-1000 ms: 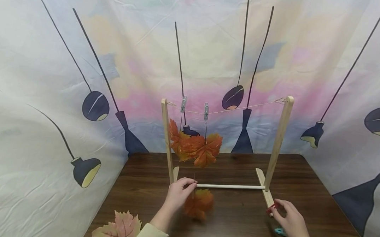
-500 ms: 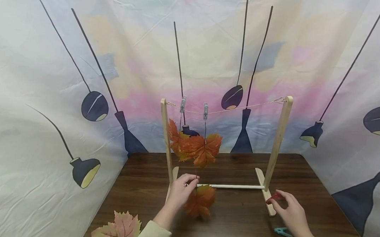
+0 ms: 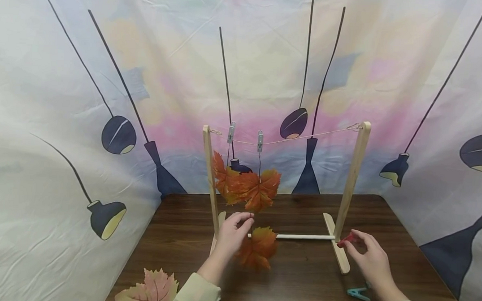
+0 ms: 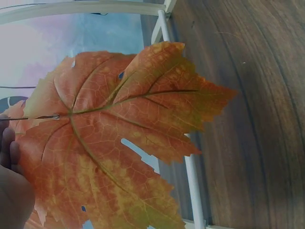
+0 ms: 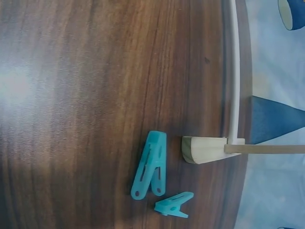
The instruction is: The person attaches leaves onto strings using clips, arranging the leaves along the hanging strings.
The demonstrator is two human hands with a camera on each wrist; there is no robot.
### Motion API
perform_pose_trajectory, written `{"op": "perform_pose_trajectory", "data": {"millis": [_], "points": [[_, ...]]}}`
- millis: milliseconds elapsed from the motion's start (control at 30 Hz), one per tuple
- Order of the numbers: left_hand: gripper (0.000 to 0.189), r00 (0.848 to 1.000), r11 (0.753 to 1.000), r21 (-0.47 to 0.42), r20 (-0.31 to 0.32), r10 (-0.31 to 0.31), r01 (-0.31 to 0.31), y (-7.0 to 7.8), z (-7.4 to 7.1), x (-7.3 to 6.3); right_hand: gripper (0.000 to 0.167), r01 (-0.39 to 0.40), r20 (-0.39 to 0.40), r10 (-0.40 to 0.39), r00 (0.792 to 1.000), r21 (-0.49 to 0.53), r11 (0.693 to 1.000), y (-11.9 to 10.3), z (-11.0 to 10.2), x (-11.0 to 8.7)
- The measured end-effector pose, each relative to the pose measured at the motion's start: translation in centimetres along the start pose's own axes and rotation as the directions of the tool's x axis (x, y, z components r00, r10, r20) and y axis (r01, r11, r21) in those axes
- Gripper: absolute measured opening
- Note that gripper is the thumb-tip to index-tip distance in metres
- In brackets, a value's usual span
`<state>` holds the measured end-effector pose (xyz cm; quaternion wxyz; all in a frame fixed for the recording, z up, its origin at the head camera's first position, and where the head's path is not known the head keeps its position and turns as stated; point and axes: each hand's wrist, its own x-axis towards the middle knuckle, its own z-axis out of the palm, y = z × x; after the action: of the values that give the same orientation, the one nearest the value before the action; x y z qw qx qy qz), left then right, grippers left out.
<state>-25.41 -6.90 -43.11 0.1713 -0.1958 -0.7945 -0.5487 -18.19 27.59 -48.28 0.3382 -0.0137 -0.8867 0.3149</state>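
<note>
My left hand (image 3: 230,233) pinches the thin stem of an orange artificial maple leaf (image 3: 261,248), which hangs below the fingers. The leaf (image 4: 119,100) fills much of the left wrist view, its veins plain. Between the thumb and fingers of my right hand (image 3: 371,259) is a red clothespin (image 3: 345,240), near the frame's right post. Behind the hands stands a wooden frame (image 3: 352,182) with a string (image 3: 302,139) across its top. Two grey clothespins (image 3: 260,141) on the string hold orange leaves (image 3: 259,187) by their stems. The right wrist view shows neither the right hand nor the red clothespin.
Two teal clothespins (image 5: 151,164) lie on the dark wooden table (image 5: 95,119) near the frame's right foot (image 5: 205,149). A pinkish leaf (image 3: 150,290) lies at the table's front left. A white rod (image 3: 306,237) joins the frame's sides low down. Printed cloth hangs behind.
My left hand has risen slightly, bringing the leaf up and a little right. My right hand has also moved upward with the red clothespin. The hanging leaves have stayed put.
</note>
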Motion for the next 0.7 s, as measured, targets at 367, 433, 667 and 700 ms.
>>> {"op": "perform_pose_trajectory", "data": {"millis": [367, 433, 667, 700], "points": [[0.017, 0.999, 1.000, 0.008, -0.019, 0.027, -0.027, 1.1, 0.0, 1.3, 0.037, 0.020, 0.030, -0.020, 0.999, 0.009, 1.000, -0.7, -0.4, 1.1], [0.018, 1.000, 0.999, 0.031, -0.014, 0.023, -0.023, 1.4, 0.0, 1.6, 0.037, 0.039, 0.023, -0.039, 0.999, 0.015, 0.999, -0.8, -0.3, 1.3], [0.015, 0.996, 0.995, 0.067, -0.041, 0.075, -0.072, 2.5, 0.1, 2.6, 0.040, 0.082, 0.009, -0.082, 0.997, 0.023, 0.996, -1.5, 0.0, 2.1], [0.014, 0.995, 0.994, 0.068, -0.044, 0.084, -0.081, 2.6, 0.1, 2.7, 0.041, 0.084, 0.009, -0.085, 0.996, 0.026, 0.996, -1.6, 0.0, 2.2]]}}
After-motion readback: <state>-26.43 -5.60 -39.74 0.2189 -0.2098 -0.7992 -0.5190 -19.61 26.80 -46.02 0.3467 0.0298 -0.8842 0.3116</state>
